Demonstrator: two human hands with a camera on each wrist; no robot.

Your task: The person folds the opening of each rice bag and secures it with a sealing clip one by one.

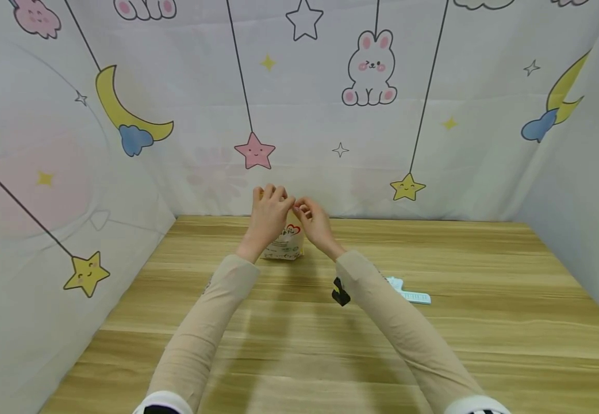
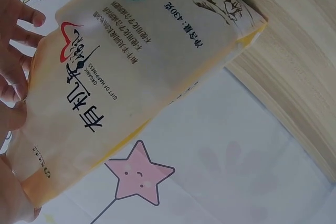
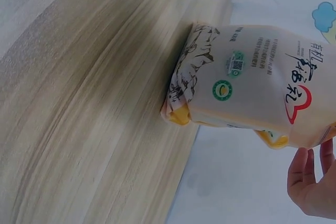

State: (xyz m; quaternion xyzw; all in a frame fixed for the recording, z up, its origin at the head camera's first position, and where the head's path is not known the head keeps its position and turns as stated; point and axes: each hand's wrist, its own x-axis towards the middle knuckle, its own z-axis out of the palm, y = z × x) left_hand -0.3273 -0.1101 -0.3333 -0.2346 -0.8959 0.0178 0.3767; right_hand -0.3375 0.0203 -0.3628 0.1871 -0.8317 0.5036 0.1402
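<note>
A pale food bag (image 1: 285, 248) with Chinese lettering, a red heart and yellow edging stands upright on the wooden table by the back wall. My left hand (image 1: 270, 217) grips its top left part, with fingers bent over the upper edge. At the top right corner, my right hand (image 1: 317, 223) pinches the edge between thumb and fingers. In the left wrist view, the bag's front (image 2: 126, 61) fills the middle, with fingertips along its top edge. From the right wrist, the bag's base (image 3: 181, 85) is seen on the table, with right-hand fingers (image 3: 299, 174) at its upper corner.
A small black object (image 1: 340, 293) with a yellow part lies just left of the right sleeve. Beyond that sleeve is a light-blue plastic clip-like piece (image 1: 415, 297), partly hidden by the forearm. White cloth (image 1: 304, 115) printed with stars, moons and a rabbit encloses the table.
</note>
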